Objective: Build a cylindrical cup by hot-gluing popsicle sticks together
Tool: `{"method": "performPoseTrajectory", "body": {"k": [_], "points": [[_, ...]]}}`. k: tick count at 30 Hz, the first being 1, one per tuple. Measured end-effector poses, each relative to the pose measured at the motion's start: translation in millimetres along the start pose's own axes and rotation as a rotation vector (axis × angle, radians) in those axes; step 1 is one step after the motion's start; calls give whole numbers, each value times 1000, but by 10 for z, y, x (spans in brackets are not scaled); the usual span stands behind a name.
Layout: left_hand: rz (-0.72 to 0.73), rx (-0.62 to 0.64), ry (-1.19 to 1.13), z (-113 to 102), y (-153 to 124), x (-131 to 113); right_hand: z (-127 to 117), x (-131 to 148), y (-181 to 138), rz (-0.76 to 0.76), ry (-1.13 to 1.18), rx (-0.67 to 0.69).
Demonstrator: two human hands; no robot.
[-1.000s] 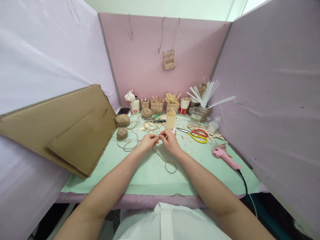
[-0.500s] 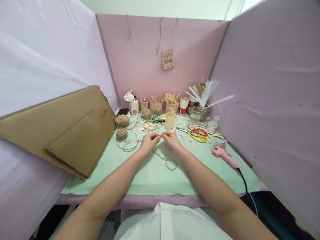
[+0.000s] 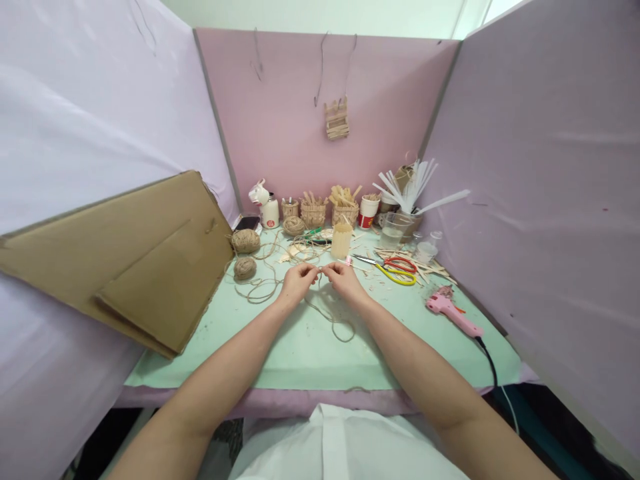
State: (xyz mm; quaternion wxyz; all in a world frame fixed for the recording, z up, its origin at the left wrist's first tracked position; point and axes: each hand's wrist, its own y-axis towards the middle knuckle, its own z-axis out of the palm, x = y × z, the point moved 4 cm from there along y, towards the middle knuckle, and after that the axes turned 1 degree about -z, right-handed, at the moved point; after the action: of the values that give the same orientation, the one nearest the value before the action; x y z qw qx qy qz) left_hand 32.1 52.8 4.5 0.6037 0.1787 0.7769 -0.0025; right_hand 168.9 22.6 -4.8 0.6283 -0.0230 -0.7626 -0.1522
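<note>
My left hand point(image 3: 299, 283) and my right hand point(image 3: 342, 279) meet fingertip to fingertip over the middle of the table. Both pinch a thin brown twine point(image 3: 343, 340), which hangs from between the fingers and trails in a loop on the green cloth. The bit right at the fingertips is too small to make out. Just beyond the hands stands a small cup-like holder of pale wooden sticks point(image 3: 341, 241). Two twine balls, a larger one point(image 3: 246, 241) and a smaller one point(image 3: 245, 269), lie to the left, with loose strands around them.
Scissors point(image 3: 397, 268) with red and yellow handles lie among loose wooden sticks on the right. A pink glue gun point(image 3: 454, 313) is nearer, its cord running off the edge. Stick-filled baskets point(image 3: 345, 212) line the back. A cardboard sheet point(image 3: 150, 293) leans at left.
Very little differs. The view has shifted slightly, and both hands stay together with the twine pinched between their fingertips.
</note>
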Motion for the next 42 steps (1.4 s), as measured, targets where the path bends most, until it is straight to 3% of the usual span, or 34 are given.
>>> {"method": "performPoseTrajectory", "body": {"k": [8,14,21,35,42], "points": [[68,-87,19,-46,-14,-15,-49,36,11,-47,-20,-57],[89,-131,-10,-61,-35,-64,-11,71,-6,-70,-18,-8],[142,-74,10,15,-48,-38,-42,52,21,-119,-3,-72],[134,-98,60,46,-29,10,-34,61,-3,-257,-116,-73],[35,-105,-78,70,5,72,-31,23,10,-243,-112,-73]]}}
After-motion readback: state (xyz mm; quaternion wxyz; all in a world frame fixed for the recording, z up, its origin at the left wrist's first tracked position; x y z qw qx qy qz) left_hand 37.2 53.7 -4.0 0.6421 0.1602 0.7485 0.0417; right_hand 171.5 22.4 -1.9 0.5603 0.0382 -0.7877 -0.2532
